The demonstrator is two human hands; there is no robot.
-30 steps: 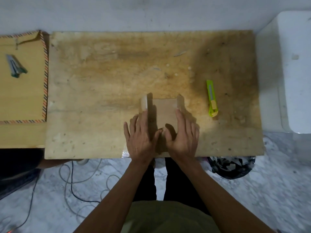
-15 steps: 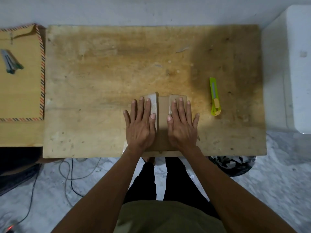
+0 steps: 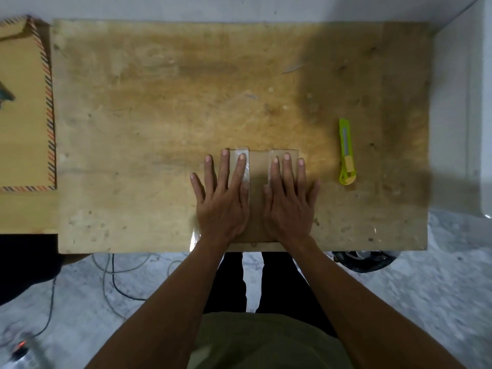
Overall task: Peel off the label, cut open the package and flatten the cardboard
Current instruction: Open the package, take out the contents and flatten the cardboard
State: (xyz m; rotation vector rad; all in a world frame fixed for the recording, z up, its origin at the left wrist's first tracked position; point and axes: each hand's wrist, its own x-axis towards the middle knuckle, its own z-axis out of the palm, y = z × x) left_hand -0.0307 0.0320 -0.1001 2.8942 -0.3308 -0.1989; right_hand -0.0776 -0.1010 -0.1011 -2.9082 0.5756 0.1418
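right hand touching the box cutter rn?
Apart. Head view shows the right hand flat on the cardboard, with bare wooden board between its fingers and the green box cutter.

The tabletop was a worn, stained sheet of pale wood, blotched brown and darker toward its right side. Flat cardboard lay on it at the near edge, pressed under both spread hands, with glossy tape strips showing beneath the fingers. A lime-green utility knife lay on the wood to the right of the right hand's fingers, apart from the cardboard, its length pointing away from the person. Well to the left of the left hand's fingers, a brown envelope with a striped border lay beside the tabletop's left edge. Small specks dotted the wood beyond the fingertips.
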